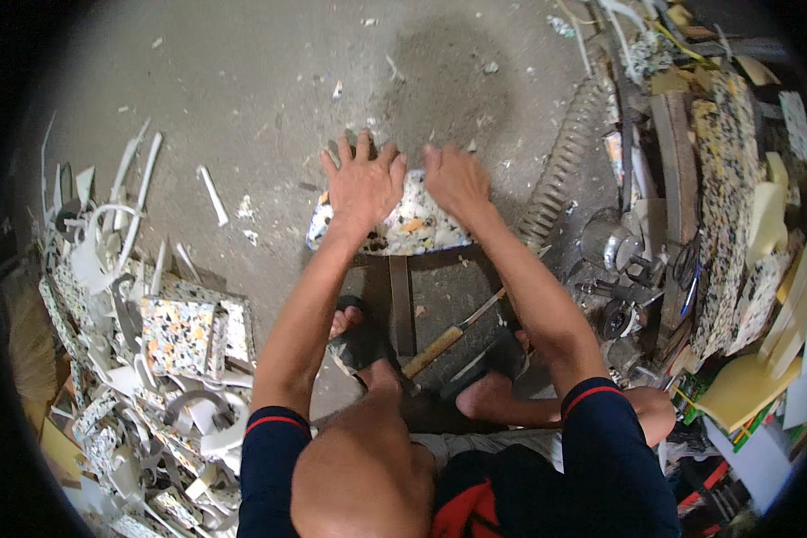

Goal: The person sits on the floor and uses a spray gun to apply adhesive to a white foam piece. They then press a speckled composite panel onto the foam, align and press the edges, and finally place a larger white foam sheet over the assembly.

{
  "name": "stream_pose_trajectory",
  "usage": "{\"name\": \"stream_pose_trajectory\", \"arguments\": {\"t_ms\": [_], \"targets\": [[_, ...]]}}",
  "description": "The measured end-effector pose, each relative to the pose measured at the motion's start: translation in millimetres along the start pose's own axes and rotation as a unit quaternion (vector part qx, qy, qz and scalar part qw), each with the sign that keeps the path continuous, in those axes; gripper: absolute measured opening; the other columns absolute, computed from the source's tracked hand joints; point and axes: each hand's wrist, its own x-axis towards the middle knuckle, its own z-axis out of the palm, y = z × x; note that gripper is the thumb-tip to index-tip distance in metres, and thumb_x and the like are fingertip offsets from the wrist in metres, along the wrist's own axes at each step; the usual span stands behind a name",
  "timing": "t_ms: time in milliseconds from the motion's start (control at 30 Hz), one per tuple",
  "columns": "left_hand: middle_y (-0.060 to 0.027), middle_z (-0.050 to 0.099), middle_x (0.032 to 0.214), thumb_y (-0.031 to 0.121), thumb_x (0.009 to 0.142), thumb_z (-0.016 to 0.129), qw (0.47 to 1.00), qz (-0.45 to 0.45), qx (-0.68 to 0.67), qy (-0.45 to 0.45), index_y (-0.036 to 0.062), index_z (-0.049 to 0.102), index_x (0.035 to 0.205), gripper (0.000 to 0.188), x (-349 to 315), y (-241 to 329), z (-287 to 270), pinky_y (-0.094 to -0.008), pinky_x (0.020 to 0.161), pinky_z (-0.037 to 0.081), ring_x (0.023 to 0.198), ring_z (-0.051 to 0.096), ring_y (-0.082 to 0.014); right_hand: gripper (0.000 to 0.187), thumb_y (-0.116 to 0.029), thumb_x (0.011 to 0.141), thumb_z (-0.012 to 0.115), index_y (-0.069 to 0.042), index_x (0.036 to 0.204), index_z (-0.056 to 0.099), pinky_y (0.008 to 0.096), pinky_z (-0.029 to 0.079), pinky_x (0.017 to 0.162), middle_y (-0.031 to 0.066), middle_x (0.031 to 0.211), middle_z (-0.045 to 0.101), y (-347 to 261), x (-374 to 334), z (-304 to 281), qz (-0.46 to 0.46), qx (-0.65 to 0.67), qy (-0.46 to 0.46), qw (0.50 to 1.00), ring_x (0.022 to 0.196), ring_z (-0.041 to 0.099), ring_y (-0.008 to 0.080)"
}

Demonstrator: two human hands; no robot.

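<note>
In front of me lies a piece of speckled foam (411,229), white with orange, grey and black flecks. My left hand (360,186) rests flat on its left part, fingers spread and reaching past the far edge. Over the right part of the far edge, my right hand (458,185) is closed, its fingers curled and slightly blurred. Whatever those fingers hold is hidden. A dark metal bar (402,305) runs from under the foam toward me. Between my feet is a long-bladed tool with a wooden handle (433,351).
Foam offcuts and white strips pile up on the left, with a cut foam block (177,336) on them. A coiled hose (562,161) lies to the right. Beyond it are metal parts (610,242) and upright foam slabs (724,215). A white strip (213,195) lies on the floor.
</note>
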Motion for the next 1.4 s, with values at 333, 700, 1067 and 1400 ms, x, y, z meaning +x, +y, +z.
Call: {"name": "stream_pose_trajectory", "arguments": {"t_ms": [333,700,1067,1400], "targets": [[-0.0194,0.029,0.165,0.055,0.104,0.023,0.994,-0.033,0.03,-0.103,0.0235,0.042,0.157,0.065,13.8,-1.3,-3.4,-0.0735,0.118,0.008,0.154,0.016,-0.0455,0.043,-0.039,0.102,0.049,-0.002,0.12,0.062,0.0617,0.039,0.094,0.0244,0.114,0.066,9.6,5.0,25.0,-0.042,-0.053,0.08,0.995,0.11,0.058,0.0422],[-0.0258,0.018,0.167,0.047,0.102,0.03,0.997,-0.065,0.023,-0.03,0.0132,0.03,0.161,0.068,22.9,8.4,-1.1,-0.076,0.116,0.005,0.154,0.007,-0.0516,0.066,-0.044,0.103,0.046,-0.004,0.154,0.037,0.0704,0.011,0.119,0.0314,0.161,0.024,-1.3,40.0,34.0,-0.152,-0.116,0.156,0.969,0.151,0.019,0.0491],[-0.0248,0.009,0.169,0.055,0.106,0.026,0.983,-0.178,-0.013,-0.033,0.0164,0.022,0.164,0.07,-3.6,-46.9,-0.8,-0.071,0.119,-0.001,0.155,0.001,-0.049,0.077,-0.051,0.102,0.044,-0.005,0.161,0.025,0.071,0.002,0.119,0.0282,0.167,0.011,-14.9,27.4,19.3,-0.117,-0.134,0.053,0.983,0.155,0.004,0.049],[-0.0266,0.004,0.169,0.053,0.105,0.031,0.981,-0.171,-0.067,-0.066,0.0139,0.019,0.164,0.072,10.7,-56.4,-3.1,-0.0712,0.119,-0.001,0.155,-0.004,-0.0481,0.074,-0.051,0.101,0.044,-0.006,0.159,0.032,0.0723,0.004,0.118,0.0281,0.166,0.02,-23.0,33.4,16.4,-0.115,-0.157,0.073,0.978,0.153,0.012,0.0503]]}}
